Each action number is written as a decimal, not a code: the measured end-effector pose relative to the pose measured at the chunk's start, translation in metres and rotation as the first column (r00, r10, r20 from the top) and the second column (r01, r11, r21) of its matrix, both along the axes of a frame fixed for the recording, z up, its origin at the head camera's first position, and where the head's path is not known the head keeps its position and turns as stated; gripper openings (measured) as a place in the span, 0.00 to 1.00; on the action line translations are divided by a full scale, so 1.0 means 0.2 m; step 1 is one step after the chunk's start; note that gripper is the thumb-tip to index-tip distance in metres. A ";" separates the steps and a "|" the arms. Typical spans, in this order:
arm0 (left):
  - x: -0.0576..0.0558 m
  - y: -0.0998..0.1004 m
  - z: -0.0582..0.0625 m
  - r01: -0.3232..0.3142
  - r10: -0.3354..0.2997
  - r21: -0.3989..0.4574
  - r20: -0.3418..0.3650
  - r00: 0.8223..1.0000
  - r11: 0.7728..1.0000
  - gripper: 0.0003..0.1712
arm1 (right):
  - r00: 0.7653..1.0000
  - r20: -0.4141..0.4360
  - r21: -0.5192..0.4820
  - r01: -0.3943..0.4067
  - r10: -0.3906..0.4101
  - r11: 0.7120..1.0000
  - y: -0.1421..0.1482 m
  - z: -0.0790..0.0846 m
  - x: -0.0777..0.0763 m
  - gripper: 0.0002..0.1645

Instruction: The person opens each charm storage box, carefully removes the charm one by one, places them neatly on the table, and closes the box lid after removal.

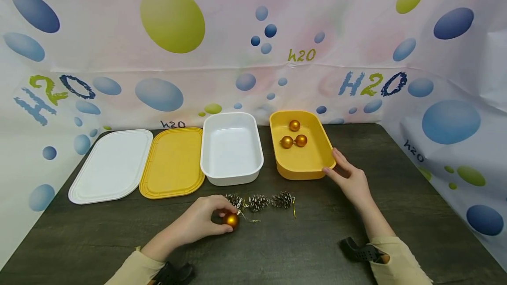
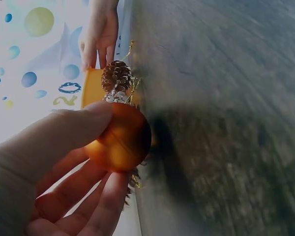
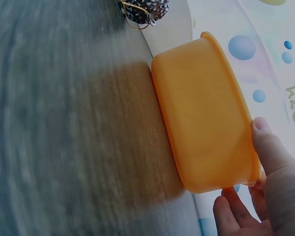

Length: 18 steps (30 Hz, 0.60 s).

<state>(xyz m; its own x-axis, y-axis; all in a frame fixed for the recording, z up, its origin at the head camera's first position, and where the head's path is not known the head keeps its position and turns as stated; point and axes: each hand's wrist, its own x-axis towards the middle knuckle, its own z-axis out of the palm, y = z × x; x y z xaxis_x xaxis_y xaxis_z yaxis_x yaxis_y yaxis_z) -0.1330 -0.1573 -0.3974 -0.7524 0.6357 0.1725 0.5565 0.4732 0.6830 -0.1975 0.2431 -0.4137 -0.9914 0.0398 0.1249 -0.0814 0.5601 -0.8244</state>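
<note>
Between its thumb and fingers, my left hand [image 1: 203, 218] pinches a gold Christmas ball [image 1: 231, 221], low over the dark table. The ball [image 2: 122, 142] looks shiny orange in the left wrist view. Just behind it lies a row of pine cones [image 1: 259, 202] with pale-tipped scales and gold string loops. My right hand [image 1: 354, 184] holds the near right corner of a yellow container [image 1: 303, 162], the thumb [image 3: 268, 142] on its front edge and the fingers along its side. Three gold balls [image 1: 294, 126] lie inside that container, toward the back.
Left of the yellow container stands a white container [image 1: 231, 146] with nothing in it. Farther left, a yellow lid [image 1: 173, 163] and a white lid [image 1: 112, 165] lie flat side by side. A bubble-printed backdrop [image 1: 222, 25] rises behind the table [image 1: 277, 250].
</note>
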 end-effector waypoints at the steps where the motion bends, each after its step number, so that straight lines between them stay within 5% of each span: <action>1: 0.00 0.00 0.00 -0.001 0.001 -0.002 -0.008 1.000 1.000 0.14 | 1.000 -0.002 0.000 0.000 0.000 1.000 0.00 0.00 0.00 0.41; 18: -0.01 0.00 -0.03 0.010 -0.011 -0.015 -0.061 0.998 1.000 0.15 | 1.000 -0.016 0.012 -0.003 0.003 1.000 0.00 -0.01 0.00 0.41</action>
